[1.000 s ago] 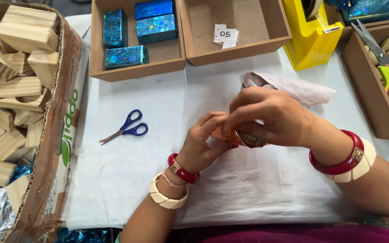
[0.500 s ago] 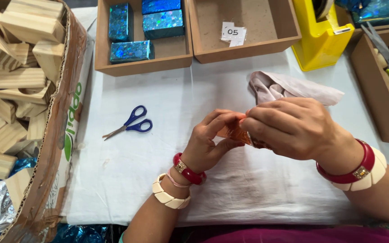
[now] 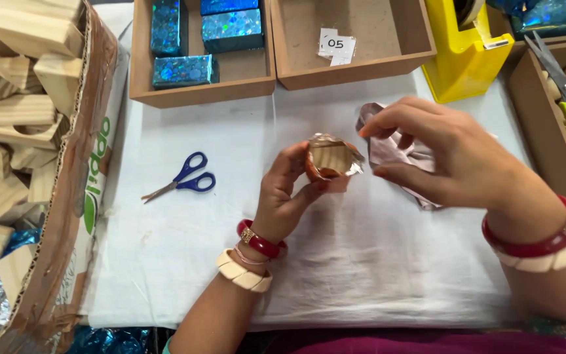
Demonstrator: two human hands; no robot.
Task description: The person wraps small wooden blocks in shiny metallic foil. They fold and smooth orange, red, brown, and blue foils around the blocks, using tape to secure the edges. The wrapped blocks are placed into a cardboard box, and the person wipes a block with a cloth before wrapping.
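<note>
Scissors [image 3: 181, 178] left; perhaps foil sheet [image 3: 394, 147] right

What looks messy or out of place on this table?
Little stands out. The foil on the wooden piece in the left hand is crinkled and leaves the end face bare. A crumpled sheet lies under the right hand. The blue scissors lie askew on the cloth.

- wooden disc [image 3: 329, 158]: small, round and pale, with visible grain, partly wrapped in shiny copper-coloured foil whose crinkled edges fold over its rim; held upright above the white cloth, flat face towards the camera.
- foil sheet [image 3: 394, 152]: a crumpled pinkish-silver piece lying on the cloth just right of the disc.
</note>
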